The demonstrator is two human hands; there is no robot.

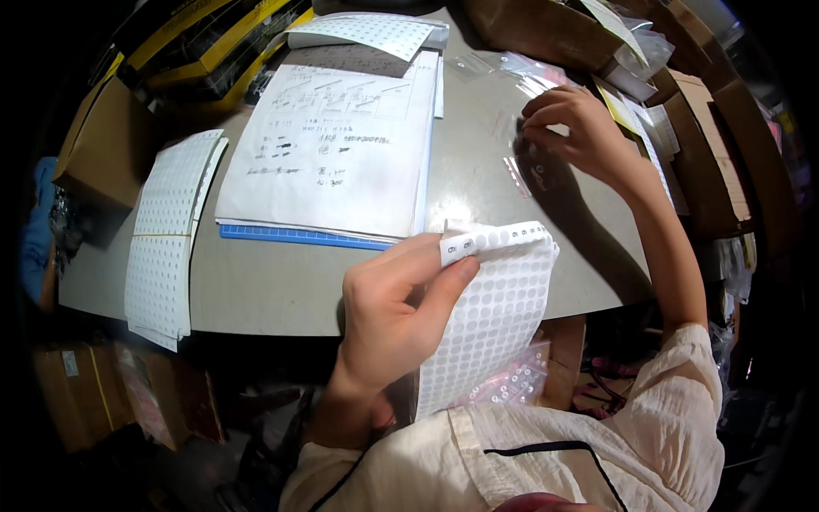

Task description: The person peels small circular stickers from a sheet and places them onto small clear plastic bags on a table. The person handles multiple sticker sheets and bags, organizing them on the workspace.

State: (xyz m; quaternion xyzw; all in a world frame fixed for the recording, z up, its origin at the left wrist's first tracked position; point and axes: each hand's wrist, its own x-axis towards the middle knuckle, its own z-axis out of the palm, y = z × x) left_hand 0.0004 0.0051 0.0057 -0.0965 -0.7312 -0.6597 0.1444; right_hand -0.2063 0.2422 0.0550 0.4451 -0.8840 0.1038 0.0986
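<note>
My left hand [388,311] is closed on a white sheet of round stickers [490,320], thumb on top near its folded upper edge. The sheet hangs down past the table's front edge, and small printed marks show along its fold. Farther right, my right hand [576,132] is over the table with fingers curled and thumb and fingertips close together. Whatever is between those fingertips is too small to make out. Around them lie small clear zip bags [516,175], some with red lines. One bag [542,175] just below the hand seems to hold a small round piece.
Papers with handwriting [341,183] lie on a blue board [299,235]. A banded stack of sticker sheets [166,235] is at the left table edge. Cardboard boxes [107,141] flank the grey table [273,299]. A bag of small white rings [512,380] sits below its front edge.
</note>
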